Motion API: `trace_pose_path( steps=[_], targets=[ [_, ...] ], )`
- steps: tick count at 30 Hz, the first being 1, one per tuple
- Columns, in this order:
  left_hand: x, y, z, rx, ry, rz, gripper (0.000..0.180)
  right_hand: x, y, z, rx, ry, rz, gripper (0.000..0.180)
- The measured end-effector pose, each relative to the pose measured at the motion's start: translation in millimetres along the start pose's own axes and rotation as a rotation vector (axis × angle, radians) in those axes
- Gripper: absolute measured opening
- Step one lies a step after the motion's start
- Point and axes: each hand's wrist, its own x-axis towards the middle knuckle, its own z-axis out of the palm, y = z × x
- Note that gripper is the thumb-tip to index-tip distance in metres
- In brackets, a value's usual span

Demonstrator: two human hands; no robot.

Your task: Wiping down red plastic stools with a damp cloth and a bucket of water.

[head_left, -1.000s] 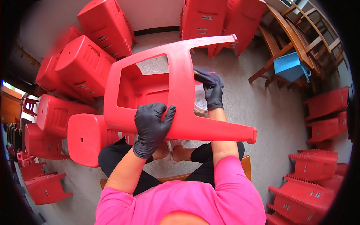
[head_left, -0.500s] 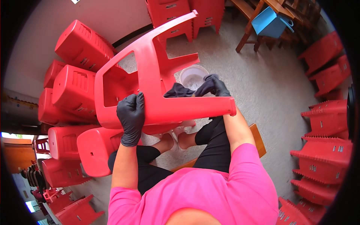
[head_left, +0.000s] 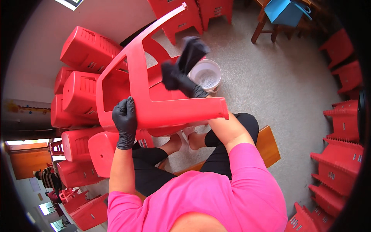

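A red plastic stool point(head_left: 135, 71) is tipped on its side before my knees, legs pointing right. My left hand point(head_left: 125, 123), in a black glove, is closed on the stool's near side by the seat end. Behind the near leg, my gloved right hand point(head_left: 183, 82) reaches in toward the stool's inside. It is closed on a dark cloth point(head_left: 194, 52), which is bunched and blurred by motion. Just right of the cloth, a white bucket point(head_left: 205, 65) with cloudy, sudsy liquid stands on the floor.
Red stools point(head_left: 79, 94) crowd the left side, and more red stools point(head_left: 342, 158) are stacked along the right. A wooden bench point(head_left: 268, 147) is under me. At the far right, a blue container point(head_left: 284, 14) hangs by wooden furniture. Further red stools point(head_left: 179, 21) stand at the back.
My right hand has swung left, carrying the dark cloth from beside the bucket to the stool's inside. The left hand keeps its hold on the stool. The whole view has shifted somewhat.
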Motion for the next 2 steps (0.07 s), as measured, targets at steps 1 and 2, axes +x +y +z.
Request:
trace_pose_path(
  steps=[1,2],
  targets=[
    [2.1,3.3,7.2,-0.018,-0.016,0.009,0.029,-4.8,23.1,-43.6,0.303,-0.247,0.304,0.041],
    [1.0,-1.9,3.4,-0.003,-0.023,-0.004,0.028,-2.8,28.0,-42.7,0.312,-0.254,0.311,0.041]
  ],
)
